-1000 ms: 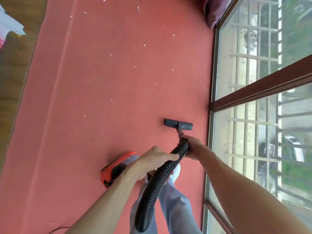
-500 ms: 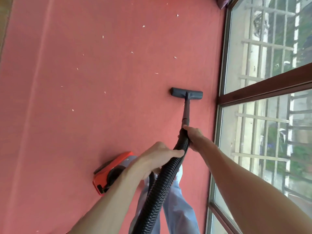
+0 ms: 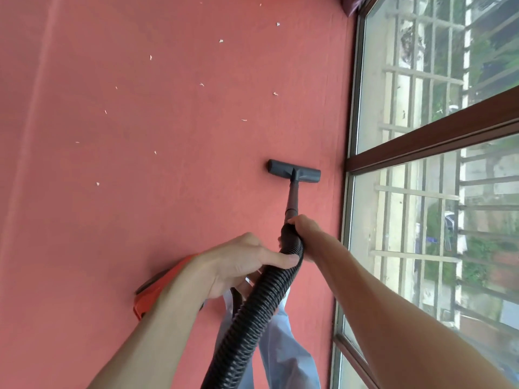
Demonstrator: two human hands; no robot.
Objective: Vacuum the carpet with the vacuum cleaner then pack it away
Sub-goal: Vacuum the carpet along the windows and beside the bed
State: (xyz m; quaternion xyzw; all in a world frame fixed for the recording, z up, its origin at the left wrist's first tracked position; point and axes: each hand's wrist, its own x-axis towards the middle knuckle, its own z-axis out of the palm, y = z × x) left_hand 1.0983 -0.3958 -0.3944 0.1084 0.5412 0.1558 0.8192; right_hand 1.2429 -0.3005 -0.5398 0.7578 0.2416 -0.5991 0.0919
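Observation:
A red carpet (image 3: 140, 220) covers the floor, dotted with several small white scraps (image 3: 97, 183). The dark vacuum head (image 3: 293, 171) lies flat on the carpet near the window, joined by a short wand (image 3: 292, 197) to a black ribbed hose (image 3: 252, 313). My right hand (image 3: 304, 228) grips the hose end where it meets the wand. My left hand (image 3: 238, 265) holds the hose lower down, thumb along it. The orange vacuum body (image 3: 157, 290) sits on the carpet behind my left forearm, partly hidden.
A floor-to-ceiling window with a brown frame (image 3: 421, 138) runs along the right, metal bars outside. A dark purple cushion (image 3: 351, 5) lies in the far corner. My light blue trouser leg (image 3: 283, 352) is below the hose.
The vacuum head was pushed forward away from me along the window side, the wand now showing beyond my right hand. The view shifted, so the wooden floor at left is out of sight.

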